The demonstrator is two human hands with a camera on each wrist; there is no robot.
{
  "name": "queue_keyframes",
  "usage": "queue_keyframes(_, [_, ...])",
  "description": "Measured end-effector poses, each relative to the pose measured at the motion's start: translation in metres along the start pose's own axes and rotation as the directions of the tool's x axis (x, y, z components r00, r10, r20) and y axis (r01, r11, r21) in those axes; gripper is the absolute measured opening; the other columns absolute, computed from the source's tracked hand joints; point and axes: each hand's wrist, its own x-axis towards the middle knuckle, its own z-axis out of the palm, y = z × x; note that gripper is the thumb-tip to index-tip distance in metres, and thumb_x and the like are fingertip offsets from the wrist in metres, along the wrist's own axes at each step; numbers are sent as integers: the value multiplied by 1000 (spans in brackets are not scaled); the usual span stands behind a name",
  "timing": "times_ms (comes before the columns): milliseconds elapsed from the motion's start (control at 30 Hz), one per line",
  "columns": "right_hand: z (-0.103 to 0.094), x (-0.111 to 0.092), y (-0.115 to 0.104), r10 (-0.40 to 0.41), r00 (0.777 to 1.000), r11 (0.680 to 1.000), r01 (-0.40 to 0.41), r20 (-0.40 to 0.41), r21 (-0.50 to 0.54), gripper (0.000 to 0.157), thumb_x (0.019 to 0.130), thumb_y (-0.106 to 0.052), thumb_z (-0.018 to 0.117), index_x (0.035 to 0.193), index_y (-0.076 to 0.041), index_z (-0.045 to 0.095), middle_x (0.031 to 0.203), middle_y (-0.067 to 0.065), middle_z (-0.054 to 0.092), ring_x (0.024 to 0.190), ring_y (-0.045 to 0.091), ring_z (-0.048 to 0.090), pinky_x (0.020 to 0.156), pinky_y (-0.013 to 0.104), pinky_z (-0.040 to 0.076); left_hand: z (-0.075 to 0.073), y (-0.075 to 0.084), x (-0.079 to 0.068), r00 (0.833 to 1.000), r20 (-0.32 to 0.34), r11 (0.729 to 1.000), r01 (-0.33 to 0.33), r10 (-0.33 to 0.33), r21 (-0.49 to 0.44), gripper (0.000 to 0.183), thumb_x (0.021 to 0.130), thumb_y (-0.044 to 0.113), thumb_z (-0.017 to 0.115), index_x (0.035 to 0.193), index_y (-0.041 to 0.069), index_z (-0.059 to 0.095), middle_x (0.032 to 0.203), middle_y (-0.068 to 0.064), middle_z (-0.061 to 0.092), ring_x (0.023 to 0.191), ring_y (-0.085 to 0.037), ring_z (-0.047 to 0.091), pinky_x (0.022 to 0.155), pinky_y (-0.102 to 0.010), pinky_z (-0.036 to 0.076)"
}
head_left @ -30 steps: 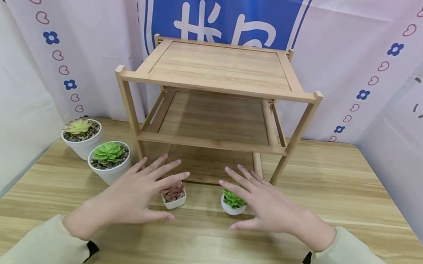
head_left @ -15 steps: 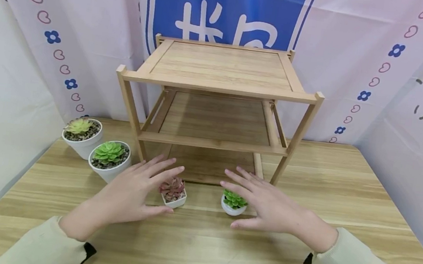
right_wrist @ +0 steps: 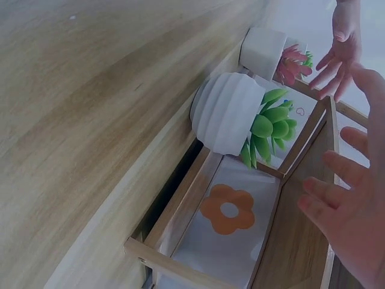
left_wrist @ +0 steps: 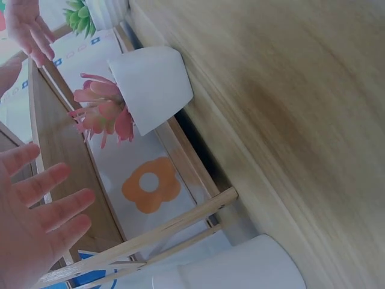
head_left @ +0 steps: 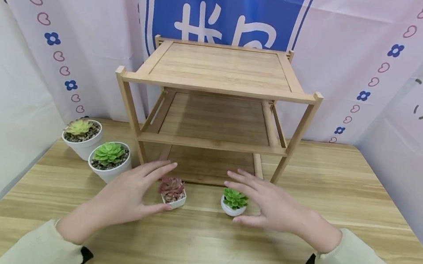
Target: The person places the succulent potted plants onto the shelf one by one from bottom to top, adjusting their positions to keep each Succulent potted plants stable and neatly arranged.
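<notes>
My left hand [head_left: 125,194] hovers just left of a small potted red succulent [head_left: 172,191], its fingers spread and not touching the square white pot [left_wrist: 153,87]. Opposite, my right hand [head_left: 272,204] is held at the right of a small potted green succulent [head_left: 234,201], fingers apart and partly over the plant. The right wrist view shows a gap between the fingers and the ribbed round white pot [right_wrist: 225,111]. Both plants stand upright on the table before a three-tier wooden shelf [head_left: 212,143].
Two larger potted succulents, a green one [head_left: 108,158] and a yellow-green one [head_left: 80,132], stand left of the shelf. Printed white cloth [head_left: 338,55] hangs behind and at the sides of the wooden table [head_left: 195,255].
My left hand has drawn back to the left and its fingers have come closer together, uncovering the red succulent. The right hand has shifted slightly right. The plants have stayed put.
</notes>
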Motion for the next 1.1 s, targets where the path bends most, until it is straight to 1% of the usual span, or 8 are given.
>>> queue_keyframes(100, [-1,-1,1,-7,1000,1000,7,-19,-2,73,97,-55,64,154,-12,45,163,8,36,148,33,34,113,56,38,0,2,-1,999,6,999,35,-35,-16,89,84,52,79,153,8,46,145,-18,55,126,-40,58,102,-55,50])
queue_keyframes(233, [-2,-1,3,-32,998,999,31,-57,-19,70,98,-54,62,152,-10,48,159,11,42,143,33,42,111,55,40,0,4,-3,997,15,996,80,-79,-37,87,85,50,80,153,9,45,144,-18,56,125,-40,58,101,-57,50])
queue_keyframes(400, [-3,-3,5,-63,992,998,60,-107,-32,66,100,-53,61,149,-10,51,156,10,47,138,31,48,109,52,44,2,6,-6,991,25,990,130,-129,-49,87,84,48,82,153,11,45,140,-18,58,121,-40,60,98,-56,52])
queue_keyframes(633, [-4,-6,9,-116,976,993,110,-182,-44,61,96,-41,72,145,-9,56,149,11,54,133,29,54,105,50,48,4,8,-8,978,54,976,204,-201,-73,85,84,46,82,152,10,46,138,-16,60,117,-39,62,93,-56,55])
queue_keyframes(767, [-5,-9,11,-126,970,992,118,-209,-49,59,96,-42,72,142,-9,58,148,9,55,131,30,55,104,52,49,4,8,-10,964,83,960,260,-252,-106,87,85,46,82,153,8,45,140,-19,58,117,-42,62,93,-58,54])
queue_keyframes(900, [-5,-11,15,-134,958,991,124,-253,-56,57,99,-47,66,138,-7,61,145,11,58,128,30,58,101,52,51,4,8,-11,940,125,930,333,-316,-157,89,86,48,81,155,9,41,144,-21,55,121,-44,59,96,-62,51])
queue_keyframes(1000, [-6,-12,17,-143,948,989,130,-284,-65,56,101,-49,62,136,-6,62,141,12,60,124,31,60,98,52,53,4,9,-12,926,148,909,371,-348,-188,90,87,48,80,156,9,39,146,-23,53,124,-46,57,97,-64,50])
queue_keyframes(1100, [-8,-14,18,-145,943,989,131,-301,-64,55,101,-47,63,136,-5,62,140,13,61,122,32,62,96,52,54,4,10,-12,921,153,899,386,-359,-207,90,86,49,80,155,8,40,145,-25,53,125,-47,56,97,-64,49])
